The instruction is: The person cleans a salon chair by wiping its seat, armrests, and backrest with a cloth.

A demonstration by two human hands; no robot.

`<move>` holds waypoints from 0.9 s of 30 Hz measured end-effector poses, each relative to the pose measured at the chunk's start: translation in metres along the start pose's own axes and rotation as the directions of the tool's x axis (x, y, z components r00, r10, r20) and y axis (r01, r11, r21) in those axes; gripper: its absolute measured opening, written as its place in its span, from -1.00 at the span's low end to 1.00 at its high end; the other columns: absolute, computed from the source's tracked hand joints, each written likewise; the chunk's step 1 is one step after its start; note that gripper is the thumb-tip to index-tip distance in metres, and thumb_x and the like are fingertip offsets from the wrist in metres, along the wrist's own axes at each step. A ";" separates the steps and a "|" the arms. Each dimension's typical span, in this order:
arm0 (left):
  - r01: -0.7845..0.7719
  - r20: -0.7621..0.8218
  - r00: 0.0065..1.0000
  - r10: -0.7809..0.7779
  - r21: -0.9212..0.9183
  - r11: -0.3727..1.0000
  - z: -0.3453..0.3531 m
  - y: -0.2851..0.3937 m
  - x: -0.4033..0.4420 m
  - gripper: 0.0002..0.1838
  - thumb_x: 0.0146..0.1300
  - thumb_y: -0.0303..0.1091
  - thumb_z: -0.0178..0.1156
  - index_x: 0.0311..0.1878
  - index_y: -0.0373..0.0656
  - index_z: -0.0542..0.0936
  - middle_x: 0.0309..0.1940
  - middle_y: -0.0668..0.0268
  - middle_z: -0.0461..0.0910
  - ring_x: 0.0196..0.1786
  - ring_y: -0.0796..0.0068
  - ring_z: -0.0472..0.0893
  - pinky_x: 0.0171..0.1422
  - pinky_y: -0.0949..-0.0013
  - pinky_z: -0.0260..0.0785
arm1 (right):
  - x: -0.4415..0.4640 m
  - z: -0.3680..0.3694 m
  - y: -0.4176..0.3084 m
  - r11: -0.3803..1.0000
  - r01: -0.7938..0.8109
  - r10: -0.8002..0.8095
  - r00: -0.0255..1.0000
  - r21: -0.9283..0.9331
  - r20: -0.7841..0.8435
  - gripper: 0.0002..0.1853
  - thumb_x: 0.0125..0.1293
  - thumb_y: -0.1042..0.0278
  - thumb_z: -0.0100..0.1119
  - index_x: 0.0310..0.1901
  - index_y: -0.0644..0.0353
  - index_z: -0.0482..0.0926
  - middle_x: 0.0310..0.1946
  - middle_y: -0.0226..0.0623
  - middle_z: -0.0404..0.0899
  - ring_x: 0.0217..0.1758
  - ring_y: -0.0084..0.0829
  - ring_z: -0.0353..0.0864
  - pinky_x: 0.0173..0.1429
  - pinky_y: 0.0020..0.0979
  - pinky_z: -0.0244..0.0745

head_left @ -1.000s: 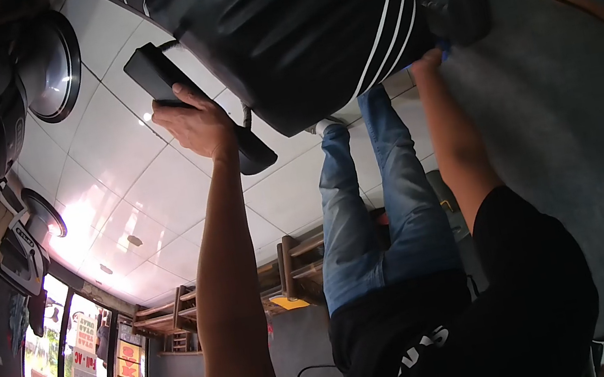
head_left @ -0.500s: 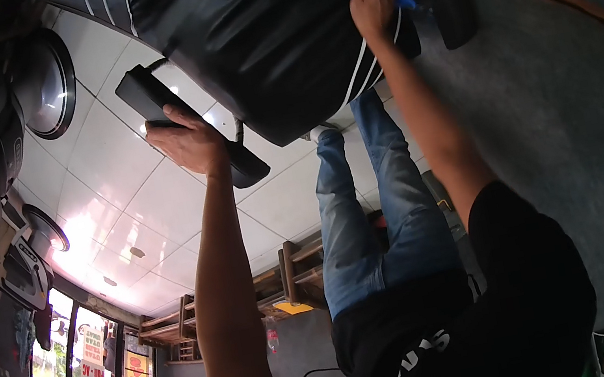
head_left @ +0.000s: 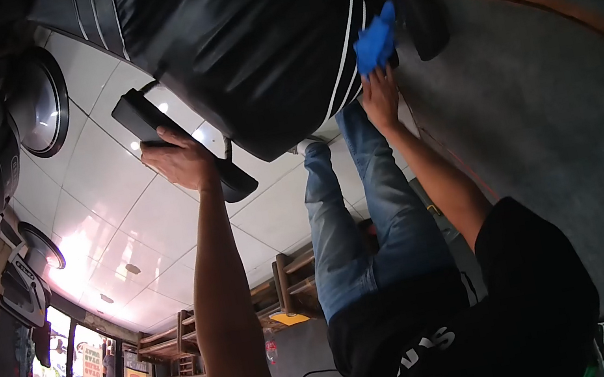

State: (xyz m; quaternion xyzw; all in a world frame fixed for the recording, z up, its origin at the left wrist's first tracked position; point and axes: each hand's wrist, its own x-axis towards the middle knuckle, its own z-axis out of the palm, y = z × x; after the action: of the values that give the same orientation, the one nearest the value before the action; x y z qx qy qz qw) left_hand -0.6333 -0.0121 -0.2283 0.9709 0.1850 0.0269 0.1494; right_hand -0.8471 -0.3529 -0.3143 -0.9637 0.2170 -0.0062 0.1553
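Observation:
A black padded chair with white piping fills the top of the head view. My left hand is closed over the chair's black padded armrest, its thumb lying along the top. My right hand holds a crumpled blue cloth by its lower end, beside the white-piped edge of the chair. The cloth hides part of that edge and the tips of my right fingers. Another dark armrest stands just beyond the cloth.
White tiles cover the floor on the left. Round-based black chairs line the left side. Wooden benches stand behind my legs. A dark grey wall is on the right, glass doors at lower left.
My right hand has drawn the blue cloth back toward my body and slightly left, down the chair's edge. My left hand stays on the armrest while the view shifts slightly.

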 end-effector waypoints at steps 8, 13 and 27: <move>0.043 0.038 0.998 -0.043 -0.006 0.999 -0.008 0.010 -0.002 -0.26 0.60 0.26 -0.23 0.32 -0.35 0.31 0.14 -0.15 0.43 0.19 -0.26 0.54 0.18 -0.18 0.45 | 0.049 0.028 -0.025 0.972 -0.203 0.213 0.974 0.119 -0.076 -0.61 0.64 0.24 -0.07 -0.08 0.47 0.60 0.00 0.25 0.62 0.36 0.26 0.45 0.57 0.22 0.13; 0.096 0.076 0.993 -0.094 -0.028 0.995 -0.015 0.017 -0.002 -0.25 0.60 0.27 -0.23 0.34 -0.35 0.31 0.17 -0.13 0.43 0.21 -0.25 0.54 0.20 -0.17 0.45 | 0.093 0.056 -0.064 0.932 -0.331 0.363 0.873 0.151 -0.327 -0.48 0.67 0.16 -0.17 -0.21 0.52 0.60 -0.06 0.24 0.63 0.30 0.28 0.49 0.65 0.23 0.03; 0.052 0.043 0.998 -0.053 0.016 0.999 -0.015 0.015 -0.001 -0.30 0.61 0.17 -0.13 0.37 -0.37 0.30 0.16 -0.08 0.41 0.16 -0.19 0.57 0.16 -0.09 0.50 | 0.168 0.014 0.041 0.990 0.031 -0.025 0.999 -0.135 0.045 -0.75 0.61 0.26 0.02 0.04 0.29 0.54 0.01 0.13 0.57 0.05 0.20 0.59 0.16 0.12 0.51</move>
State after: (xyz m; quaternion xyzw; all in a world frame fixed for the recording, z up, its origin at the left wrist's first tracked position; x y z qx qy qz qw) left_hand -0.6308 -0.0215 -0.2092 0.9672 0.2074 0.0004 0.1469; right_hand -0.7108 -0.4545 -0.3493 -0.9749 0.2001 0.0276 0.0939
